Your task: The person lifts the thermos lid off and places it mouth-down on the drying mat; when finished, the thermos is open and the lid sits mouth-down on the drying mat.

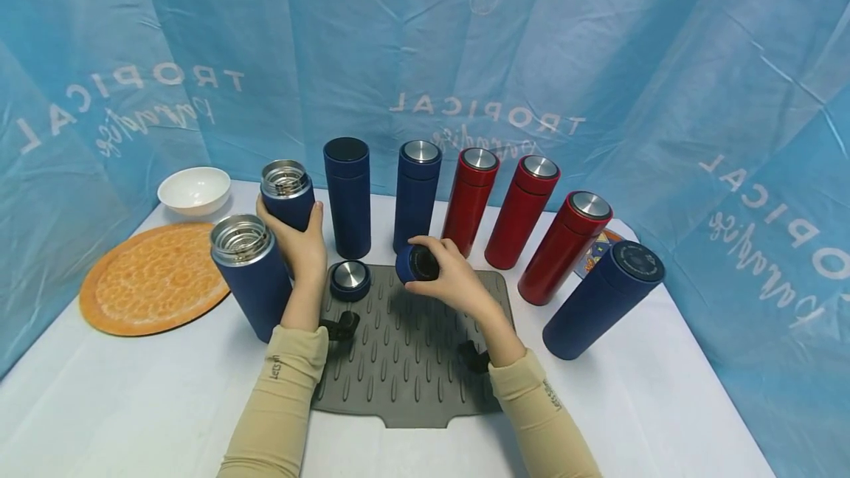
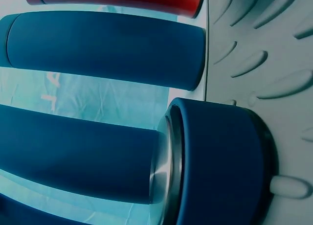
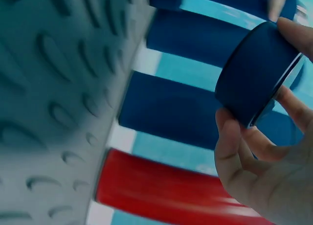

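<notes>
My left hand (image 1: pixel 302 246) is wrapped around an open blue thermos flask (image 1: pixel 288 198) whose steel mouth faces up. Just in front of it stands a second uncapped blue flask (image 1: pixel 249 275). In my right hand (image 1: pixel 454 275) a blue flask lid (image 1: pixel 417 263) is pinched between thumb and fingers above the grey mat; the right wrist view shows the lid (image 3: pixel 259 73) tilted in the fingertips. Another blue lid (image 1: pixel 350 280), with a silver disc on top, rests on the mat's back left corner and fills the lower middle of the left wrist view.
Capped blue flasks (image 1: pixel 347 198) and red flasks (image 1: pixel 470 201) line the back and right of the grey ribbed mat (image 1: pixel 412 360). One more blue flask (image 1: pixel 600 301) stands at right. Left are a round orange placemat (image 1: pixel 156 279) and a white bowl (image 1: pixel 195 191). A blue curtain surrounds the table.
</notes>
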Demonstrator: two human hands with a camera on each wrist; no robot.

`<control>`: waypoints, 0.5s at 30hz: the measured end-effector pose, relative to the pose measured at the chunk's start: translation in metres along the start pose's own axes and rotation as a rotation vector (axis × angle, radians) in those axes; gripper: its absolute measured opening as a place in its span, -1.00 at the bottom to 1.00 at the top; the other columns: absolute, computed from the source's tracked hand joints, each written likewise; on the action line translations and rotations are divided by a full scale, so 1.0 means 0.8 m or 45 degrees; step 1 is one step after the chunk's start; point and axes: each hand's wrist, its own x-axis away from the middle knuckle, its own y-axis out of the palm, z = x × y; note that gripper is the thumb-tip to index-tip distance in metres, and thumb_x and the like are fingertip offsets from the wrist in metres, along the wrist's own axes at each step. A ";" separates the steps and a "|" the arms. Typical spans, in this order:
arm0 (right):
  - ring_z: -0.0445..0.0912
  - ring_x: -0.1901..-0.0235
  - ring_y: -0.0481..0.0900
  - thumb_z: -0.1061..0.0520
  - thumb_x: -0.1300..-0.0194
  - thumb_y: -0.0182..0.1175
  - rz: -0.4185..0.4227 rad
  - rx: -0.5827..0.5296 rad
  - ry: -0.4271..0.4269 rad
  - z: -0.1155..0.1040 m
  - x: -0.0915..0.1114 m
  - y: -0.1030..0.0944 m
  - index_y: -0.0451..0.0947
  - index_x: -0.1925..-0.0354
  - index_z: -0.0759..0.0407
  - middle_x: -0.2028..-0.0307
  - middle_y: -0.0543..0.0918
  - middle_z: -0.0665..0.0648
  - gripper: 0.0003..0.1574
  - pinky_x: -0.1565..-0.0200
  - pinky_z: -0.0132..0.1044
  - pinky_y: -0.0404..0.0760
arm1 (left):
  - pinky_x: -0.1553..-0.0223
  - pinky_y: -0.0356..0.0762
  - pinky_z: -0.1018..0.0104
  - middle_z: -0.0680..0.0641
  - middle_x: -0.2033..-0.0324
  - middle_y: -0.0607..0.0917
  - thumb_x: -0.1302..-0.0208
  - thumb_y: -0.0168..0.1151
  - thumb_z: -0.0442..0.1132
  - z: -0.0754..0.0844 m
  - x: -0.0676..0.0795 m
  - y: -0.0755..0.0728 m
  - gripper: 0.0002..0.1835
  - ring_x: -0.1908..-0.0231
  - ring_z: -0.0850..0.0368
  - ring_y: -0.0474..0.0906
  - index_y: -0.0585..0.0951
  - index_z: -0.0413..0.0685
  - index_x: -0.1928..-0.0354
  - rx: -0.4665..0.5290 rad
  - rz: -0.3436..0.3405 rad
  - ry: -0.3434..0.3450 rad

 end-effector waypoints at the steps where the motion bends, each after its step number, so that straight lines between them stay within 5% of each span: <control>1: 0.07 -0.04 0.41 -0.03 -0.02 0.38 -0.010 0.031 -0.001 0.000 -0.006 0.005 0.27 -0.25 -0.18 -0.11 0.33 0.21 -0.16 0.02 0.04 0.48 | -0.31 0.00 0.30 -0.01 -0.38 0.06 -0.16 0.27 -0.06 0.000 0.000 0.000 -0.10 -0.34 0.22 0.01 -0.07 0.15 -0.41 0.001 0.001 -0.001; 15: 0.03 0.14 0.46 -0.03 0.02 0.41 -0.162 0.332 0.014 0.008 -0.049 0.051 0.27 -0.29 -0.12 -0.01 0.42 0.20 -0.09 0.22 -0.14 0.51 | -0.32 -0.02 0.24 -0.03 -0.39 0.03 -0.16 0.27 -0.06 0.003 0.002 -0.001 -0.09 -0.35 0.19 -0.02 -0.09 0.15 -0.41 0.009 -0.015 -0.030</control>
